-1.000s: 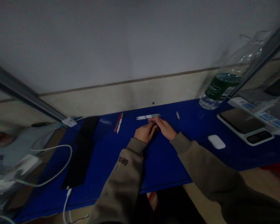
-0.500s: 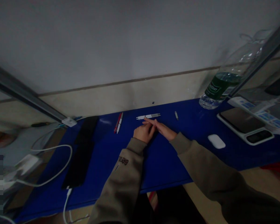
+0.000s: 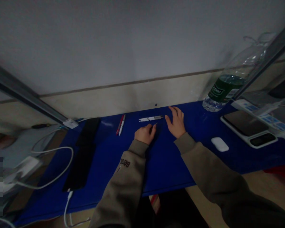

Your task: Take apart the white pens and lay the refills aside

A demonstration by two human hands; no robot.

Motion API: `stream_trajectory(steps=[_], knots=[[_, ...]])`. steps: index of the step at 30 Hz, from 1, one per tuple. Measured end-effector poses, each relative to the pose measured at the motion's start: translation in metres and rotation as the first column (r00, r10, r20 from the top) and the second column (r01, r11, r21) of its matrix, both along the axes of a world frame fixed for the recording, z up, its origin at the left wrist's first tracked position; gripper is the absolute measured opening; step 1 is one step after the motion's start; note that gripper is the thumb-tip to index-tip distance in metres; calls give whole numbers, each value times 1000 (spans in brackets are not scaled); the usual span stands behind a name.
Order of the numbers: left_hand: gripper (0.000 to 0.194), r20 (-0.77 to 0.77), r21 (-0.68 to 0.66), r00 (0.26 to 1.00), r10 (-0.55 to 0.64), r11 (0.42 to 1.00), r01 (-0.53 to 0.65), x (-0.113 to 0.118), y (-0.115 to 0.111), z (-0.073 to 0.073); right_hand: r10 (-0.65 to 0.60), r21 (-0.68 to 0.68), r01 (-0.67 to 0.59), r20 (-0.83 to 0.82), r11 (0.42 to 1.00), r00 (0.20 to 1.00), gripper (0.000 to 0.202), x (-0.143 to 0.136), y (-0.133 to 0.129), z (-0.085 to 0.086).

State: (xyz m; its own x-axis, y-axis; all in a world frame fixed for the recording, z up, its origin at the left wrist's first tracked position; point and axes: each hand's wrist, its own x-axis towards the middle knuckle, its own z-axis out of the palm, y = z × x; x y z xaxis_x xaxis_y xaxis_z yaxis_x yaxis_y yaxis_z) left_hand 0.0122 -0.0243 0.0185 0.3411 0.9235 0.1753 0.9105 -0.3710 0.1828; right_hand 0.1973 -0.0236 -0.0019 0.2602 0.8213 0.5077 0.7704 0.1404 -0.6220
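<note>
My left hand (image 3: 145,134) rests low on the blue desk mat with its fingers pinched. A thin pale tip pokes out beyond the thumb, but what the fingers hold is mostly hidden. Just above that hand lie white and grey pens (image 3: 150,118), side by side. My right hand (image 3: 176,122) is open and palm down, its fingers apart, reaching toward the wall edge. It covers the spot where a small grey piece lay before. Left of my hands are a red pen (image 3: 120,124) and a white pen (image 3: 122,124), lying close together.
A large water bottle (image 3: 222,90) stands at the back right. Near it are a digital scale (image 3: 248,126) and a white earbud case (image 3: 219,144). On the left, a black phone (image 3: 78,167) is plugged into a white cable (image 3: 68,201).
My right hand has parted from my left hand and moved up and right, its fingers now spread over the small grey piece. My left hand stays almost in place.
</note>
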Motion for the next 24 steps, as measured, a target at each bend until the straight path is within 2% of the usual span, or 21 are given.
stream_trajectory(steps=[2,4,6,9,13,18,21,24], knots=[[60,-3,0,1000,2,1000,-2,0,0,-1,-106,-126,121,119,985,987,55,6,4,-10],[59,-2,2,1000,6,1000,-6,0,0,-2,-107,-253,162,220,954,970,53,8,6,-19],[59,6,6,1000,9,1000,-9,0,0,-2,-66,-316,157,282,935,957,48,9,6,-25],[58,17,0,1000,2,1000,-2,-1,1,-1,-51,-303,144,296,942,954,42,10,5,-27],[58,8,0,1000,-2,1000,2,-1,1,-1,-97,-260,166,258,951,961,34,19,6,-25],[59,8,-1,1000,-1,1000,1,-1,1,-2,-120,-156,159,238,975,964,37,38,13,-31],[60,9,0,1000,-3,1000,3,-1,2,-3,-89,-139,121,214,983,973,42,44,17,-36],[59,8,14,1000,-9,1000,9,-1,2,-4,-5,-157,39,211,987,977,46,43,19,-36]])
